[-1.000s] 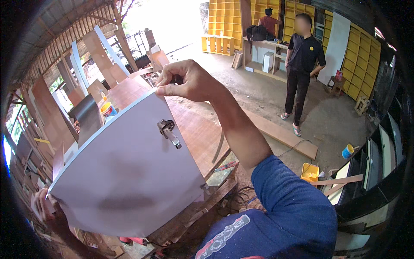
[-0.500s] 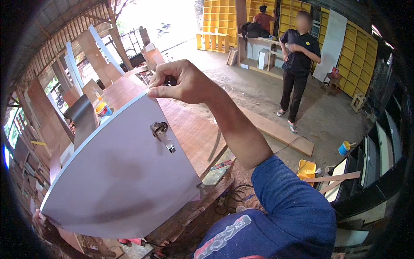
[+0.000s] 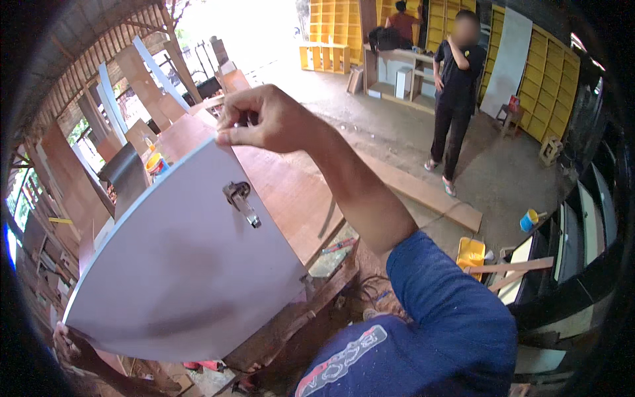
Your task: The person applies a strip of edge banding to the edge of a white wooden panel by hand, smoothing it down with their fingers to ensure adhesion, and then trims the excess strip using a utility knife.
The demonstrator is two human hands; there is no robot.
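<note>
A pale, glossy cabinet door panel (image 3: pixel 165 258) tilts up in front of me. Its long edge looks bowed in this wide view. My right hand (image 3: pixel 268 122) pinches the panel's top corner between thumb and fingers. At the lower left corner, my left hand (image 3: pixel 71 347) grips the edge, with some fingers hidden behind the panel. A metal cabinet hinge (image 3: pixel 243 203) is fixed to the panel's face near the right edge, its arm sticking out. A second small metal fitting (image 3: pixel 307 283) shows by the lower right edge, too unclear to name.
Behind the panel stretches a reddish-brown wooden worktable (image 3: pixel 284 198), with a paint tub (image 3: pixel 157 165) on it. A long board (image 3: pixel 423 192) lies on the floor to the right, near a yellow container (image 3: pixel 471 255). A person in black (image 3: pixel 456 86) stands beyond; another works farther back by yellow shelving (image 3: pixel 329 26).
My right hand and the panel's top corner have shifted slightly left and up. The standing person has raised a hand toward the head.
</note>
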